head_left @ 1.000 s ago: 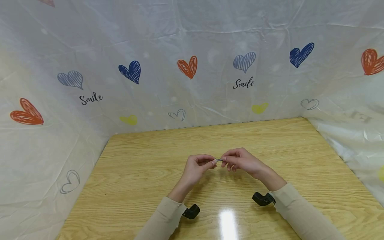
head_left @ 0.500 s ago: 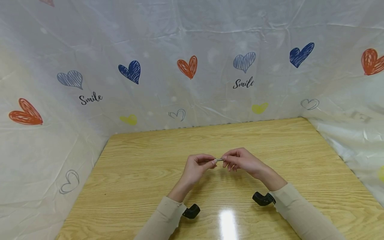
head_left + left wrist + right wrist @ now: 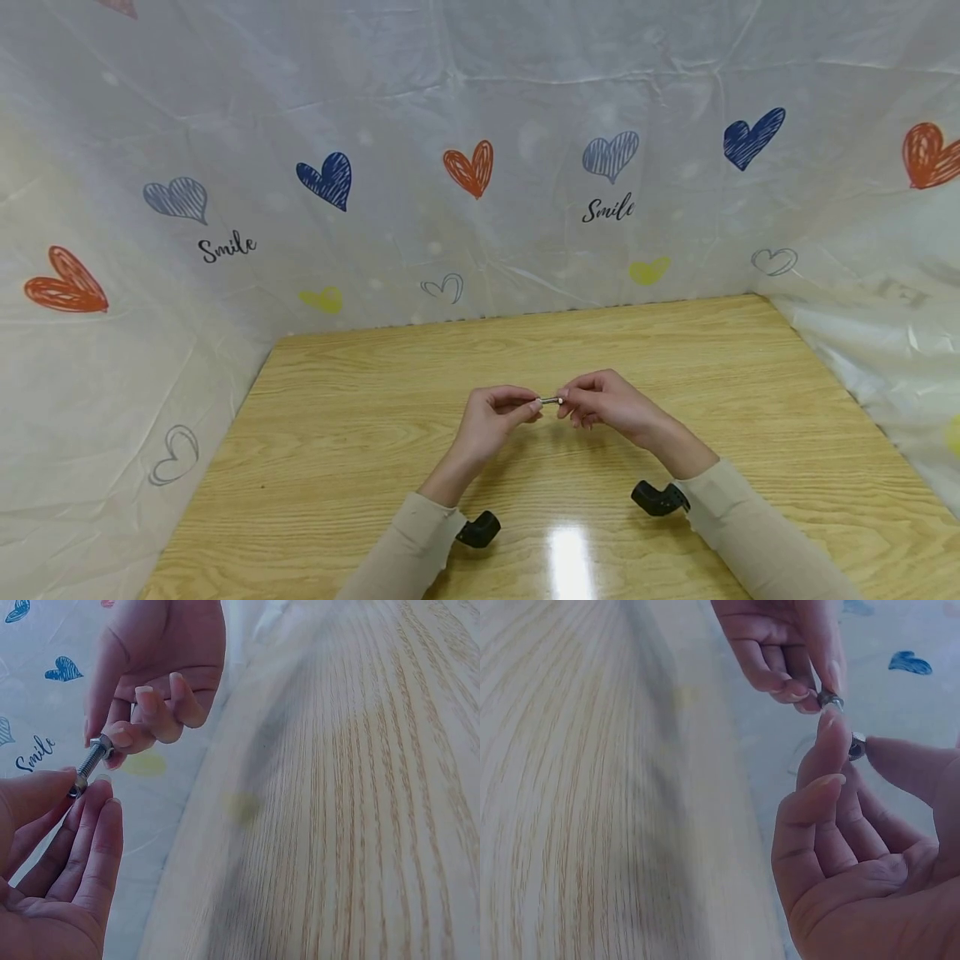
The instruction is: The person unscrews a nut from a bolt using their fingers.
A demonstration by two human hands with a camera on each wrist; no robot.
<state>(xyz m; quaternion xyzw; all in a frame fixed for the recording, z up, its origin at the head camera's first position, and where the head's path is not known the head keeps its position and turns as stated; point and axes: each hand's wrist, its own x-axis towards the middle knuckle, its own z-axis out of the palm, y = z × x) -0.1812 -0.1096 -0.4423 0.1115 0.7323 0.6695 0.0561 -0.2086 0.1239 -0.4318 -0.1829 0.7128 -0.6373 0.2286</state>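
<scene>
A small silver bolt (image 3: 551,401) is held level above the wooden table (image 3: 360,400), between my two hands. My left hand (image 3: 534,406) pinches the bolt's head end between thumb and fingertips (image 3: 88,796). My right hand (image 3: 564,400) pinches a nut (image 3: 101,742) on the bolt's (image 3: 88,766) other end, thumb against forefinger. In the right wrist view the nut (image 3: 856,746) sits between my right thumb and forefinger, with the left hand's (image 3: 819,696) end just above it. The other fingers of both hands are loosely curled.
A clear plastic sheet printed with hearts and "Smile" (image 3: 607,208) walls in the table at the back and both sides. Black wrist camera mounts (image 3: 480,529) (image 3: 658,497) hang under my sleeves. A lamp glare (image 3: 570,558) lies on the near table edge.
My right fingertips have edged slightly to the right along the bolt. Both hands otherwise stay where they were.
</scene>
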